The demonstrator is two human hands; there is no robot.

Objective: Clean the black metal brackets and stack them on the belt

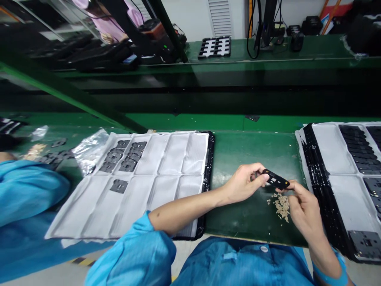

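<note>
A small flat black plastic part (276, 180) with square cutouts and yellowish spots is held above the green tabletop. My left hand (248, 182) is closed on its left end, thumb on top and fingers behind. At its right end is my right hand (305, 206), its index finger against the edge and the other fingers curled. Whether a tiny piece sits in those fingertips is hidden. Below the part, a loose pile of small tan pieces (282, 206) lies on the green table (238, 218), close to the right hand.
On the left, a white compartment tray (175, 155) holds several black parts (120, 185). Another tray (342, 190) with rows of black parts stands at the right. A clear plastic bag (91, 151) lies past the left tray, near a co-worker's blue sleeve (32, 186). A green beam (74, 97) slants across the upper left.
</note>
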